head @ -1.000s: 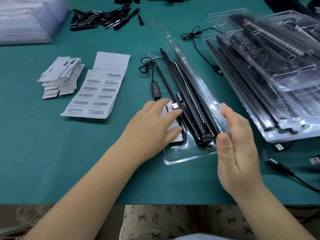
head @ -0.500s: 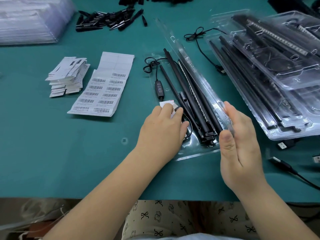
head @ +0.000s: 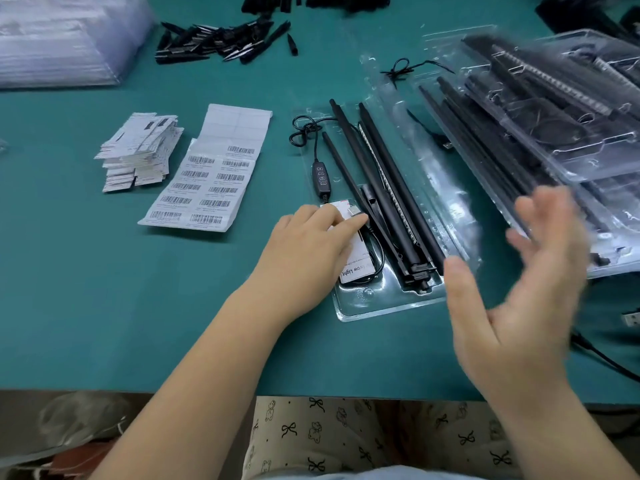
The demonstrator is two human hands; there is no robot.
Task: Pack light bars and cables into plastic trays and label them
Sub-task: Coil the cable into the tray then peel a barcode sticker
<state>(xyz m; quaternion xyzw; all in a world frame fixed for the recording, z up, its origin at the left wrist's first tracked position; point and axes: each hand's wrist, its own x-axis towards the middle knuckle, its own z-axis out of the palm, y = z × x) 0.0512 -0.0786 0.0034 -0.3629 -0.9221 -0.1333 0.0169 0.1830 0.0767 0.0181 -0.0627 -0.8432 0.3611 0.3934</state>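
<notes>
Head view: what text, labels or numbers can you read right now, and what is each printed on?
"row Light", partly covered: white card in the open tray, under the left hand.
Barcode label sheet: bars visible, print too small to read.
Stack of small paper slips: too blurred.
Inline cable controller: button icons only, unreadable.

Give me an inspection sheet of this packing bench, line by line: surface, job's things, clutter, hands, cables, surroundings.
Surface: green table.
Job's things: open clear tray holding black light bars and a white card; barcode label sheet to its left; stack of filled trays on the right.
Clutter: pile of small paper slips; heap of black parts; clear empty trays far left.
Hands: left hand rests flat on the card; right hand open, blurred, holds nothing.
Cables: controller cable in the tray; loose USB plug at right edge.
Surroundings: nothing seen.
</notes>
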